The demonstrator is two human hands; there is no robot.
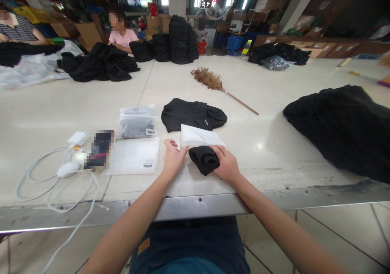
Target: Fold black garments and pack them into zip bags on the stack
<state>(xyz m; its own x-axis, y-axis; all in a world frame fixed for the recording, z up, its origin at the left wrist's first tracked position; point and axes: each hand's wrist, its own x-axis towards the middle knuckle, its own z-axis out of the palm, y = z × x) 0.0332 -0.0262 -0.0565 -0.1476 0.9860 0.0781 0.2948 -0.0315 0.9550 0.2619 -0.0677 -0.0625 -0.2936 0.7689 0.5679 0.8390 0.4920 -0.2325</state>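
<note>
My right hand (227, 164) is closed around a rolled, folded black cloth (203, 160) near the table's front edge. Across from it, my left hand (174, 158) has its thumb stretched toward the roll and its fingers apart and slightly bent, with nothing visible in them. A white sheet (199, 135), paper or plastic, lies just beyond the roll. Behind that sheet a flat black garment (191, 114) with a small light label is laid out. To the left are a clear packet with black cloth inside (137, 122) and a flat white packet (134, 156) with a barcode label.
A phone (99, 150) and a white cable (33, 166) lie at left. Beyond is a feather duster (210, 79). A black cloth heap (341, 123) covers the right side. Black stacks (179, 40) and a bottle (246, 49) stand along the far edge, where two people sit.
</note>
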